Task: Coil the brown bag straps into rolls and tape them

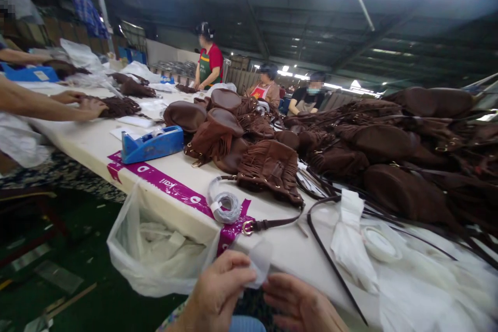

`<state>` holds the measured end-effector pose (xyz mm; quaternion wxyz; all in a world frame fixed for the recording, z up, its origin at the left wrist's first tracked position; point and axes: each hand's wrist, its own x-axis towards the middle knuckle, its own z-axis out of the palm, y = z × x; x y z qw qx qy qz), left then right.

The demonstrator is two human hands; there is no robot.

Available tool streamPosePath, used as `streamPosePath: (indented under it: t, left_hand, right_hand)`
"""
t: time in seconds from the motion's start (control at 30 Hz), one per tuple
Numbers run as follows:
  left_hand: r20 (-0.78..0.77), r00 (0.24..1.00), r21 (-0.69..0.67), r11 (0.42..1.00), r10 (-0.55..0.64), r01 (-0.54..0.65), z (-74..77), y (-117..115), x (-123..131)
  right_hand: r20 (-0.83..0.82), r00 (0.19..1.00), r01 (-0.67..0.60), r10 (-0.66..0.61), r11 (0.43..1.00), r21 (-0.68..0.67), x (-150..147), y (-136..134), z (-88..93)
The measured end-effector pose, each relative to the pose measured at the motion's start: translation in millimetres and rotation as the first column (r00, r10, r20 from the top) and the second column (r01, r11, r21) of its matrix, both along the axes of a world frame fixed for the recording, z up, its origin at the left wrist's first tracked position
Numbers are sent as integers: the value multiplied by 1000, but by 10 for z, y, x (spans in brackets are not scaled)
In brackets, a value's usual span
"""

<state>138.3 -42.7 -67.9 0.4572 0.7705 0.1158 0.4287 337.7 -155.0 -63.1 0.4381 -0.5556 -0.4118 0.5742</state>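
And here at the near side, well to the right of the blue tape dispenser (152, 144) and closer to us, the left hand (223, 290) has a thin translucent sheet (260, 259) pinched between thumb and fingers! The right hand (301, 303) is just beside it, fingers spread and slightly curved, gripping nothing that shows; whether a fingertip brushes the sheet, I cannot tell. The two hands are close but apart. Between them and the dispenser, a grey coiled roll (227, 208) lies on the white table (202, 179), partly over the purple tape (169, 184) that runs out from under the dispenser. Right of the dispenser sits a brown fringed bag (268, 168), its buckled strap (270, 224) reaching towards the sheet, and farther right, a great heap of brown bags (389, 137). Below the dispenser, a clear plastic sack (123, 249) hangs at the table edge with pale scraps inside. Left of the dispenser, a co-worker's hand (93, 108) rests on a dark fringed piece (120, 107); beyond it stands a person in a red top and green apron (212, 65).
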Motion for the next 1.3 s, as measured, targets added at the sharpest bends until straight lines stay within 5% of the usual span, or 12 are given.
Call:
streamPosePath:
  t: [0.07,0.17,0.23,0.3,0.4,0.47,0.63,0.8,0.9,1.03,1.17,1.3]
  left_hand:
    - [-19,998,174,983,-52,55,-43,-46,1]
    - [-55,996,205,976,-71,81,-153,-83,-9]
    - [-58,995,66,994,-82,86,-191,-74,-31]
    - [-86,992,-210,975,-91,71,-162,-46,-41]
    - [-172,968,-562,825,-183,56,-27,8,20]
    - [-195,957,-619,784,-213,49,54,46,105]
    - [-154,987,-597,801,-50,-53,50,102,286]
    - [-115,993,-779,623,-23,-76,-19,155,307]
    - [-76,997,-799,598,-6,-57,-8,213,275]
    - [-64,998,-802,596,-15,-42,37,259,234]
    - [-49,998,-855,519,-36,-23,80,253,225]
    - [-36,995,-883,469,-90,10,78,256,222]
  right_hand:
    - [-26,994,108,-109,994,-18,-124,87,120]
    - [132,966,206,-221,972,118,-279,240,197]
    - [209,943,224,-261,957,183,-303,305,189]
    - [245,934,216,-261,957,196,-286,327,159]
    - [336,908,172,-250,954,244,-262,322,104]
    - [411,879,136,-241,954,269,-270,321,58]
    - [473,850,123,-233,960,252,-304,355,-83]
    - [579,809,-24,-105,977,212,-247,416,-22]
    - [679,716,-64,-160,954,292,-141,505,144]
    - [801,462,-176,-381,846,504,71,748,267]
    - [911,308,-382,-272,842,381,217,1019,237]
    - [951,262,-395,-166,880,262,240,1144,299]
